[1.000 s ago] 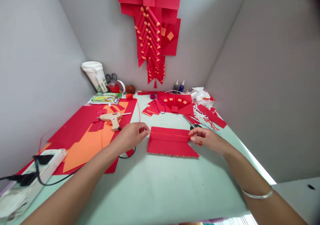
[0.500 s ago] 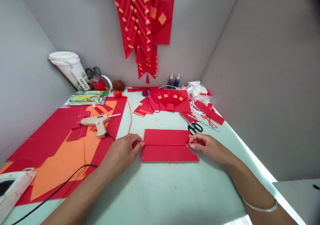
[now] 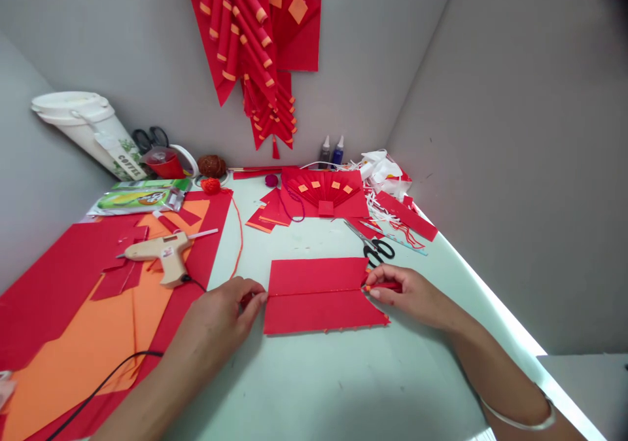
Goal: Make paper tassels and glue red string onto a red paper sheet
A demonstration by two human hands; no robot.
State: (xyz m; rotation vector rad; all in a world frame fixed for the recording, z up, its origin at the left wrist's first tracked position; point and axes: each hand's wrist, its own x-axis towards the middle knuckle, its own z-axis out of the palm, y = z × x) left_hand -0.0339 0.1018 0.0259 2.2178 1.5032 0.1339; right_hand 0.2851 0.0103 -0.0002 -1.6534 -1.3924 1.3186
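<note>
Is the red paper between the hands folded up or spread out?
Spread out: the red paper shows broad areas on both sides of the thin string between left hand and right hand.

I have room along the near tabletop (image 3: 318, 388); scissors (image 3: 367, 241) block the way just beyond the right hand (image 3: 407, 290); glue gun (image 3: 169, 256) and cord (image 3: 142, 352) obstruct my left.

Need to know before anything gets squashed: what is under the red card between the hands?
Small orange tips show along the near edge of the red card, with more orange at its right end, by the right hand. The rest of its underside is covered.
</note>
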